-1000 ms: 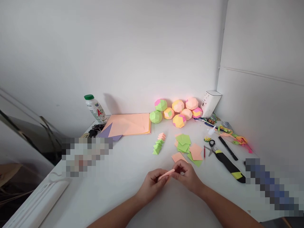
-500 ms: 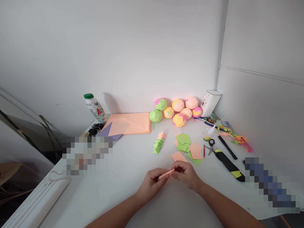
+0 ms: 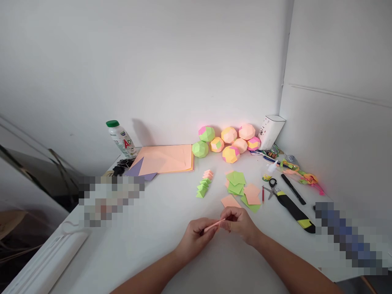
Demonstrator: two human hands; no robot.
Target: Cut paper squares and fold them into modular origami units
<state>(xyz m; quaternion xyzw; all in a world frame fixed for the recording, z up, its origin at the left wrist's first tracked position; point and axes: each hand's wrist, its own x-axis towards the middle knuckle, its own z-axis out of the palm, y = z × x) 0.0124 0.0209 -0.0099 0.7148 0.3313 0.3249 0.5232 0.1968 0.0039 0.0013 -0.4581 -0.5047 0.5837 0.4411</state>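
Between both hands is a small folded piece of peach paper (image 3: 213,225), seen nearly edge-on. My left hand (image 3: 196,238) is closed on its left end, thumb in front and fingers behind. The fingertips of my right hand (image 3: 239,223) pinch its right end; part of the paper is hidden by the fingers. Just beyond the hands lie loose green paper squares (image 3: 236,179) and peach paper squares (image 3: 252,193). To their left stands a row of folded paper units (image 3: 203,187), green in front and peach behind.
Faceted paper balls (image 3: 230,154) sit by the back wall. Left of them are large peach sheets (image 3: 165,158) and a white bottle (image 3: 122,139) with a green cap. At right lie scissors (image 3: 272,188), a black and yellow cutter (image 3: 295,212), a black pen (image 3: 293,189) and a glue bottle (image 3: 272,166).
Both hands keep their hold on the peach paper with barely any movement. The whole view has shifted very slightly.
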